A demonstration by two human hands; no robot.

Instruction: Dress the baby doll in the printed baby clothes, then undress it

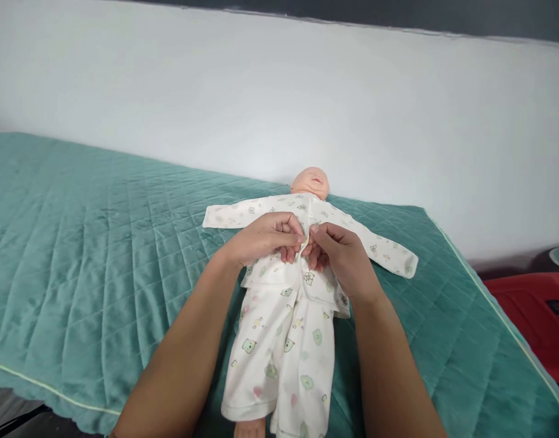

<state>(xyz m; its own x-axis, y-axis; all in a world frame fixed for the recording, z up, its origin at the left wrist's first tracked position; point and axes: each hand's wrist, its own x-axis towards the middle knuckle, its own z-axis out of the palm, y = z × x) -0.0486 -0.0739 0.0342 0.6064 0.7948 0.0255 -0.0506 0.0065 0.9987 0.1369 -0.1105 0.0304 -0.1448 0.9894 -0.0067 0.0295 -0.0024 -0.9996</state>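
Observation:
A baby doll lies on its back with its head toward the wall. It wears a white printed pajama top with the sleeves spread out, and matching pajama pants. Over the chest, my left hand pinches one front edge of the top between thumb and finger. My right hand pinches the other front edge, close beside it. My fingertips nearly meet at the front opening, and any fastener between them is too small to make out. Below the opening, the two front edges hang slightly apart.
A green quilted cover with pale piping spreads under the doll. Behind it rises a white wall with a dark band on top. At the right stands a red plastic object beside the bed's edge.

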